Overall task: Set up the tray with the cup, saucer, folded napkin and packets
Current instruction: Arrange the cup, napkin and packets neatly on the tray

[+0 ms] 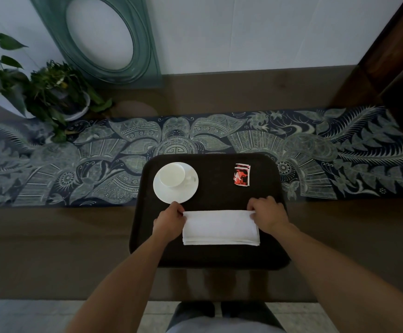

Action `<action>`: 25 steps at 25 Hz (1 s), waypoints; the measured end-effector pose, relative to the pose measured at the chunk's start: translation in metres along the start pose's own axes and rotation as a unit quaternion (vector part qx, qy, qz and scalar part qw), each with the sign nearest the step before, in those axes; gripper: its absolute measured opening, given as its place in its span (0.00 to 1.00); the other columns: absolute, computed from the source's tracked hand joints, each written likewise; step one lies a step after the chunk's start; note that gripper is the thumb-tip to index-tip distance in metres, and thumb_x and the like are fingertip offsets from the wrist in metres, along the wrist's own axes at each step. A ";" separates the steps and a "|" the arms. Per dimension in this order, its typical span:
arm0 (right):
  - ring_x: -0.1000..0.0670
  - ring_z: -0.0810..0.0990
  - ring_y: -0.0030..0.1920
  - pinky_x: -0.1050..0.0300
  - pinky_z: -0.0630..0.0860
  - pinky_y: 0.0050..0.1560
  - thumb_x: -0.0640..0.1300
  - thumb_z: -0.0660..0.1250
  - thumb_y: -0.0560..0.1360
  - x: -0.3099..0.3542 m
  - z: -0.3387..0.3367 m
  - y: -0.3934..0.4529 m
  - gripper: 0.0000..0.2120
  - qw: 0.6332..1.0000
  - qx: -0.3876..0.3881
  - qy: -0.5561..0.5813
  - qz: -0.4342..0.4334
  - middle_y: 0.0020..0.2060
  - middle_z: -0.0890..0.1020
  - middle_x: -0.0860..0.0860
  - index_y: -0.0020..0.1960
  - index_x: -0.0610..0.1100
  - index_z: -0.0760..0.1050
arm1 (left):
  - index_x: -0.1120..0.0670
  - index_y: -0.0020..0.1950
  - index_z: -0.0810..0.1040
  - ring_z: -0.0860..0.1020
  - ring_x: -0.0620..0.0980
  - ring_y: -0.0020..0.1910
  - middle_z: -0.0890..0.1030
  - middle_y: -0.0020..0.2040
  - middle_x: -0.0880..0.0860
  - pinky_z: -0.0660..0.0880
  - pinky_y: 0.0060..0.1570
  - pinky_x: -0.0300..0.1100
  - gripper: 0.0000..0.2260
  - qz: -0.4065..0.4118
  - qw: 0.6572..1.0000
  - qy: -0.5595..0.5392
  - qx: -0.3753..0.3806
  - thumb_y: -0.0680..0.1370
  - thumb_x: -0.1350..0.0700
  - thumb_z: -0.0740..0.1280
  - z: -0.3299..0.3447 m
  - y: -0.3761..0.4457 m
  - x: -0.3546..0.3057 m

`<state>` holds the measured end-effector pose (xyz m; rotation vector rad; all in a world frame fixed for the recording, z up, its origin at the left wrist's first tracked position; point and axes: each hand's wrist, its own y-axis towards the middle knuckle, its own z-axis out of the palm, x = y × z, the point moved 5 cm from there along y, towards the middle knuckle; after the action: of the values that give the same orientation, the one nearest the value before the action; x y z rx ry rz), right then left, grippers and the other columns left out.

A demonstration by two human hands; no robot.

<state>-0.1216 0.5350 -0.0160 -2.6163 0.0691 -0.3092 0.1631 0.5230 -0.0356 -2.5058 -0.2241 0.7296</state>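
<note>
A dark tray (219, 258) lies on the table in front of me. On its far left a white cup (172, 174) stands upright on a white saucer (164, 194), handle to the right. Red and white packets (241, 174) lie stacked at the tray's far right. A folded white napkin (220, 228) lies flat across the near middle of the tray. My left hand (169, 221) pinches the napkin's far left corner. My right hand (267, 212) pinches its far right corner.
A patterned blue runner (75, 159) crosses the brown table under the tray's far half. A potted plant (51, 92) stands at the back left, beside a leaning oval mirror (99, 37). Dark wooden furniture (392, 68) is at the back right.
</note>
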 end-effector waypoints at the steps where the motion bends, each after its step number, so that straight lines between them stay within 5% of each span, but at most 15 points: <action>1: 0.47 0.70 0.58 0.46 0.68 0.58 0.43 0.61 0.78 0.005 0.001 0.001 0.08 1.000 0.000 0.005 -0.002 0.54 0.78 0.51 0.55 0.52 0.73 | 0.45 0.50 0.71 0.78 0.51 0.48 0.80 0.45 0.47 0.74 0.58 0.56 0.05 -0.006 1.000 -0.006 -0.006 0.76 0.54 0.63 -0.003 0.000 0.005; 12: 0.48 0.71 0.60 0.44 0.70 0.61 0.46 0.63 0.78 0.029 0.013 0.005 0.11 0.998 -0.053 0.024 0.030 0.56 0.77 0.51 0.60 0.53 0.72 | 0.50 0.51 0.71 0.78 0.55 0.46 0.79 0.44 0.51 0.75 0.50 0.51 0.05 -0.030 0.998 -0.006 -0.049 0.77 0.54 0.64 -0.020 0.006 0.021; 19: 0.46 0.71 0.63 0.46 0.72 0.62 0.50 0.64 0.78 0.026 0.020 -0.003 0.19 0.992 -0.123 0.003 0.034 0.63 0.74 0.49 0.68 0.53 0.68 | 0.51 0.47 0.71 0.76 0.52 0.44 0.78 0.44 0.48 0.74 0.48 0.51 0.04 0.030 0.994 0.036 -0.097 0.77 0.54 0.65 -0.016 0.003 0.021; 22: 0.46 0.72 0.63 0.47 0.71 0.61 0.54 0.62 0.78 0.031 0.024 -0.019 0.19 0.983 -0.176 -0.027 -0.040 0.63 0.74 0.48 0.68 0.51 0.70 | 0.52 0.50 0.75 0.76 0.52 0.45 0.76 0.47 0.49 0.74 0.45 0.50 0.05 0.109 0.981 0.059 -0.151 0.77 0.53 0.67 -0.015 -0.004 0.024; 25: 0.47 0.70 0.66 0.48 0.66 0.66 0.59 0.57 0.79 0.037 0.036 -0.033 0.21 0.983 -0.102 -0.060 -0.137 0.65 0.73 0.50 0.69 0.52 0.69 | 0.50 0.52 0.80 0.76 0.51 0.47 0.78 0.49 0.48 0.72 0.45 0.47 0.09 0.236 0.954 0.121 -0.138 0.75 0.49 0.71 -0.005 -0.015 0.029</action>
<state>-0.0772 0.5773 -0.0228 -2.8431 -0.3204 -0.2488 0.1900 0.5426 -0.0376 -2.9266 0.4026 0.5871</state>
